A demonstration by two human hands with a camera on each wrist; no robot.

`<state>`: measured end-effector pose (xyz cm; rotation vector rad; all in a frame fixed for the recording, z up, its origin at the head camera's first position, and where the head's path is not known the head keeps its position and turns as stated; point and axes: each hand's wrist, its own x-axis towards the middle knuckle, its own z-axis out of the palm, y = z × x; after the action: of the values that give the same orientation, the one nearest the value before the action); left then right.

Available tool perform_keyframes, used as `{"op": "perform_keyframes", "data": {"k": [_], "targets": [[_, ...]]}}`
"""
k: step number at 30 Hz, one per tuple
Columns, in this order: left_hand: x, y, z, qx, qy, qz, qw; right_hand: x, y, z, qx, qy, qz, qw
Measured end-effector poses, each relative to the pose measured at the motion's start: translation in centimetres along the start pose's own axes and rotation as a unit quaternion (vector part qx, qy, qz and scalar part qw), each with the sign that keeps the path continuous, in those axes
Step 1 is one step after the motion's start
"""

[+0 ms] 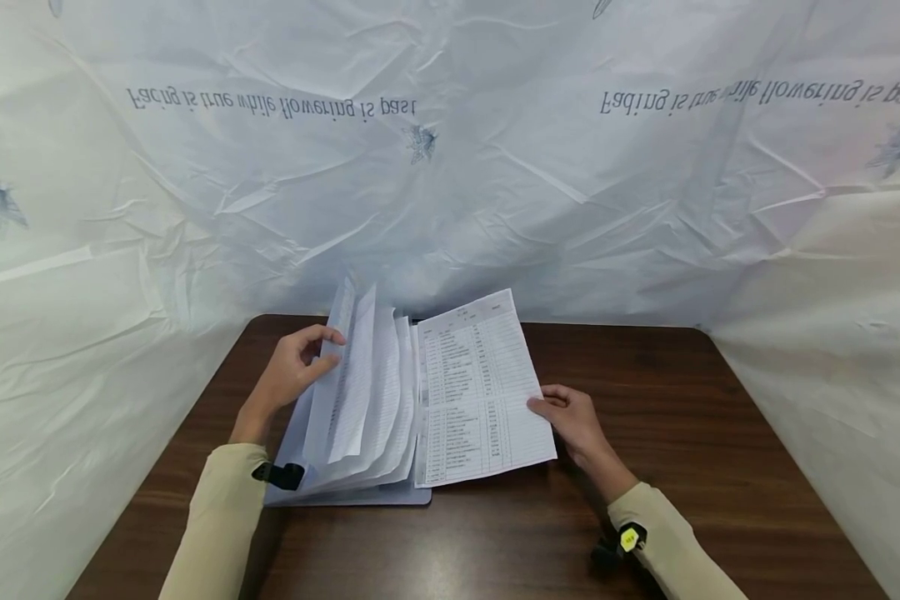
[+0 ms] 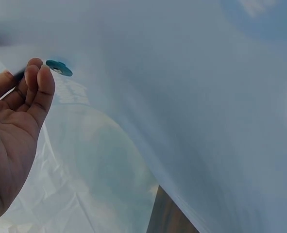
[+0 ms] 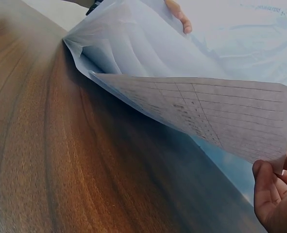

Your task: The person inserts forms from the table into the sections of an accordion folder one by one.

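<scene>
A pale blue plastic folder (image 1: 390, 498) lies spread on the table, several printed sheets (image 1: 382, 392) fanned upright inside it. My left hand (image 1: 300, 362) holds the raised pale flap (image 1: 321, 425) by its left edge, with thumb and fingers bent at it. In the left wrist view a teal round button (image 2: 59, 68) sits on the pale plastic beside the fingertips. On the right, a printed table sheet (image 1: 480, 392) slants out of the folder. My right hand (image 1: 570, 417) pinches its right edge, thumb on top; the right wrist view shows that corner lifted.
The dark wooden table (image 1: 645, 367) extends to the right and in front of the folder. White printed sheeting (image 1: 495, 208) hangs behind the table and down both sides, close to the table's edges.
</scene>
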<state>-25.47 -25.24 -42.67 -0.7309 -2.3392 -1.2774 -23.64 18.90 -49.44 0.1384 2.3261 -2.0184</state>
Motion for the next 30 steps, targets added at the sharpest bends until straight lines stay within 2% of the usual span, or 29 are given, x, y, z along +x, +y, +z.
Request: {"op": "perform_keyframes", "data": {"k": [8, 16, 23, 30], "targets": [[-0.14, 0.06, 0.01, -0.010, -0.001, -0.004, 0.9999, 0.00, -0.05, 0.12, -0.004, 0.004, 0.000, 1.0000], [-0.13, -0.08, 0.37, -0.010, -0.006, 0.005, 0.9999, 0.28, 0.01, 0.29, 0.019, 0.014, 0.011, 0.9996], [-0.09, 0.06, 0.27, -0.008, -0.003, 0.002, 1.0000, 0.51, 0.10, 0.42, 0.034, 0.008, 0.017, 0.9993], [-0.25, 0.27, 0.07, -0.009, -0.002, -0.003, 0.9999, 0.57, 0.32, 0.43, 0.039, 0.025, 0.023, 0.9986]]}}
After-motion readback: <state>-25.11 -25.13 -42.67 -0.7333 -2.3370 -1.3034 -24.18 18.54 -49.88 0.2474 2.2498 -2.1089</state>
